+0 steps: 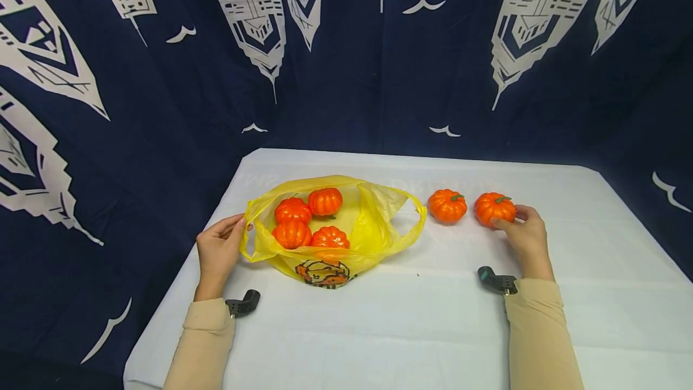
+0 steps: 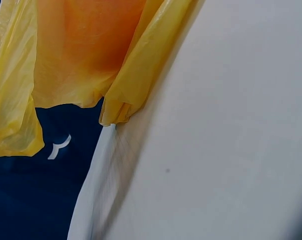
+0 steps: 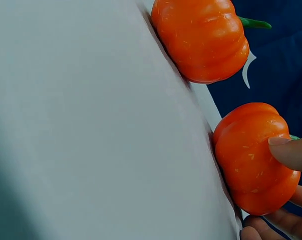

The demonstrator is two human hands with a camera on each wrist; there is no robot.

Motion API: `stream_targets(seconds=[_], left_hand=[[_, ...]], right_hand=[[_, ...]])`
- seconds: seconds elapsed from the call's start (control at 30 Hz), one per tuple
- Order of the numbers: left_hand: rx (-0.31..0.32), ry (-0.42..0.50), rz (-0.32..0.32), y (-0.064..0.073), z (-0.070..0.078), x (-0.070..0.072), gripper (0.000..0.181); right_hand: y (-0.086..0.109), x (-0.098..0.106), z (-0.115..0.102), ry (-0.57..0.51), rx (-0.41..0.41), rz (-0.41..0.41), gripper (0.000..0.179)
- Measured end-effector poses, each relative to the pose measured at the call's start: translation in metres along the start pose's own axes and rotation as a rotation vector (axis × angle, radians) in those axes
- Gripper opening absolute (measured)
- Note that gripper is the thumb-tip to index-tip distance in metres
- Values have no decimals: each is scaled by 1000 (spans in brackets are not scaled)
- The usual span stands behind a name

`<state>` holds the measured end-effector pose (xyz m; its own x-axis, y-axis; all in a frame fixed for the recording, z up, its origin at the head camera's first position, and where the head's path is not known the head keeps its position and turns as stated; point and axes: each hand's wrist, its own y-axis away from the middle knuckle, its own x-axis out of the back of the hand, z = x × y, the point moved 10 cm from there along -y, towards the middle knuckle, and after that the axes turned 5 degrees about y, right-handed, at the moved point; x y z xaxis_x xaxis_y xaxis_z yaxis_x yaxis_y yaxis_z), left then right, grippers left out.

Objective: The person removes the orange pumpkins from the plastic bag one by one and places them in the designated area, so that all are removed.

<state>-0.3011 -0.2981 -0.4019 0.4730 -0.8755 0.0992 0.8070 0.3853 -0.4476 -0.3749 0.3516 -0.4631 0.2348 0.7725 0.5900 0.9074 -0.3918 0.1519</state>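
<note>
A yellow plastic bag (image 1: 373,227) lies with its mouth spread on the table, a dark printed picture on its front. Inside it are several small orange pumpkins (image 1: 292,235). My left hand (image 1: 219,251) pinches the bag's left handle between thumb and fingers; in the left wrist view only the yellow plastic (image 2: 135,75) shows, not the hand. Over on the right, my right hand (image 1: 525,236) grips a small pumpkin (image 3: 256,160) with a green stem, thumb on its near side and fingers around the far side. A second loose pumpkin (image 1: 447,206) sits between that one and the bag.
The table (image 1: 379,330) is covered with a white cloth. Behind and left of it hangs a dark blue curtain (image 1: 352,89) with white building and bird prints. A black wrist camera mount (image 1: 243,304) sticks out beside the left sleeve, another (image 1: 495,281) beside the right.
</note>
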Motion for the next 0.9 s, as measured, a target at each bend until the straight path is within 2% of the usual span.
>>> stream_targets(seconds=[0.43,0.7,0.9], left_hand=[[-2,13,-4,0,0,0,19],[-12,27,-4,0,0,0,18],[-7,30,-5,0,0,0,18]], right_hand=[[6,8,-8,24,-9,-39,81],[22,19,-41,34,68,-15,74],[38,33,-66,22,127,34,73]])
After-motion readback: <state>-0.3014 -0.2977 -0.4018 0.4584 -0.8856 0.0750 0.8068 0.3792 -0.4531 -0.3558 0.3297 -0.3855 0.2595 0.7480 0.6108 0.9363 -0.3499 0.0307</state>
